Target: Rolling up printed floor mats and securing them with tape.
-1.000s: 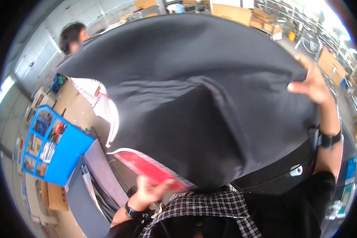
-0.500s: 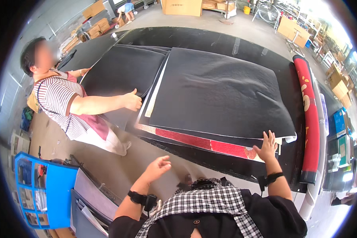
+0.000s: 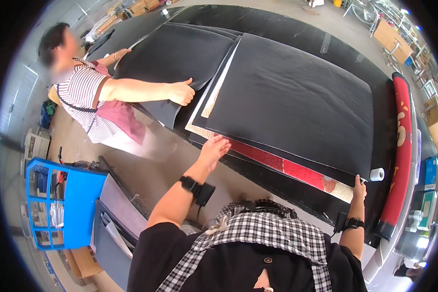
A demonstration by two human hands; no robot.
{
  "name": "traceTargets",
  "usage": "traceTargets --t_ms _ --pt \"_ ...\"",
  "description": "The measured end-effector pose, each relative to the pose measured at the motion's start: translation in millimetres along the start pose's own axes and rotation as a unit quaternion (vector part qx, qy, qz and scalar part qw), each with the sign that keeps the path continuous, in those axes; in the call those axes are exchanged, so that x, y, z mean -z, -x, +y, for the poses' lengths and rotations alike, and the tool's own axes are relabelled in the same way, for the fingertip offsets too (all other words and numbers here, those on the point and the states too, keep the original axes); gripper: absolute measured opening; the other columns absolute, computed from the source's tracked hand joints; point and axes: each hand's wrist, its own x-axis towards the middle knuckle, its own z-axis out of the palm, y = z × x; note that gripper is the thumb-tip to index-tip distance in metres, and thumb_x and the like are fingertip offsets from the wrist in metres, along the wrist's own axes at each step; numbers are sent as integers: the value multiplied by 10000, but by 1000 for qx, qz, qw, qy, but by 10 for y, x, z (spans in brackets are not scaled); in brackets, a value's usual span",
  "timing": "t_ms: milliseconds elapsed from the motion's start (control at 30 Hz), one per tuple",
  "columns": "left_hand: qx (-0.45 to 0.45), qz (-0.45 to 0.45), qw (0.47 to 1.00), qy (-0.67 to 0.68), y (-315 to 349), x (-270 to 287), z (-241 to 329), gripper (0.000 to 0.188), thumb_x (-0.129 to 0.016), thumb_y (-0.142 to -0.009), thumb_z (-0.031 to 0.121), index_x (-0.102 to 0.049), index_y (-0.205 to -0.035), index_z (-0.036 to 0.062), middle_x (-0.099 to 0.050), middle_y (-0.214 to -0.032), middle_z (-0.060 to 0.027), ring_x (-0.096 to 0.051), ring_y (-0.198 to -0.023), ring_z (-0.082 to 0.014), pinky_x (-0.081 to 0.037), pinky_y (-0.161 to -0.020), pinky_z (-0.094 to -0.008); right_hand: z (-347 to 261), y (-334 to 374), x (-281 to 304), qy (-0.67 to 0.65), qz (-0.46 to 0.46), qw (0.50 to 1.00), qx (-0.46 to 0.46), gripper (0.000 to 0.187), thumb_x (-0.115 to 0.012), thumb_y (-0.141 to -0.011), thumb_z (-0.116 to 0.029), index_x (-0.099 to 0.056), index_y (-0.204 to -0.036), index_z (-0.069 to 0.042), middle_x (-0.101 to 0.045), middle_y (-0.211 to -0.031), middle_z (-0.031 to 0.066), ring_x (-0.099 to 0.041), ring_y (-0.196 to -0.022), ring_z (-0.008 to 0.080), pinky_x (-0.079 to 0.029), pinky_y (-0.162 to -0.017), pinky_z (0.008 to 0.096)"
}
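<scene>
A large black sheet (image 3: 292, 102) lies on the long black table. Its near right corner is pinched in my right hand (image 3: 358, 190). Below it a mat with a red and beige patterned strip (image 3: 263, 158) shows along the near edge. My left hand (image 3: 216, 150) is at the near left corner of this stack, its fingers stretched out and holding nothing I can see. To the left, a co-worker (image 3: 95, 92) has both hands on another black sheet (image 3: 180, 56). A white roll (image 3: 376, 174) lies just right of my right hand.
A rolled red mat (image 3: 403, 141) with dark edging lies along the table's right side. On the floor at lower left stand a blue frame with openings (image 3: 65, 204) and upright grey panels (image 3: 109, 238). The co-worker stands by the table's near left edge.
My right hand has moved to the black sheet's corner and closed on it. My left hand has reached forward to the stack's edge. The sheet lies flatter, exposing the white roll.
</scene>
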Motion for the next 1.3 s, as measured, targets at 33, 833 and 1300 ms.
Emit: traceTargets --t_ms 33,833,1300 --pt "1 2 1000 0 -128 -88 -8 440 -623 -944 148 -440 -1306 -22 -605 -1132 -124 -622 -996 -189 -532 -848 -284 40 -121 -18 2 -1 1000 0 869 -548 -792 -753 -587 -1311 -58 -556 -1341 203 -485 -1285 352 -340 -1089 437" --pt "-17 -65 982 179 -1782 -901 1614 121 -616 -898 33 -588 -799 -32 -655 -745 -98 -671 -695 -156 -623 -631 -221 -1938 -107 424 -515 103 828 195 357 -683 -906 -171 -628 -1199 25 -693 -1073 118 -656 -980 173 -501 -887 289" --pt "63 96 991 -67 -877 158 427 245 -668 -896 195 -609 -1095 65 -651 -1025 -67 -627 -924 -210 -533 -786 -360 3 -225 -34 -606 1 795 23 581 -534 -981 -473 -575 -1105 93 -628 -1075 123 -571 -979 199 -453 -881 325"
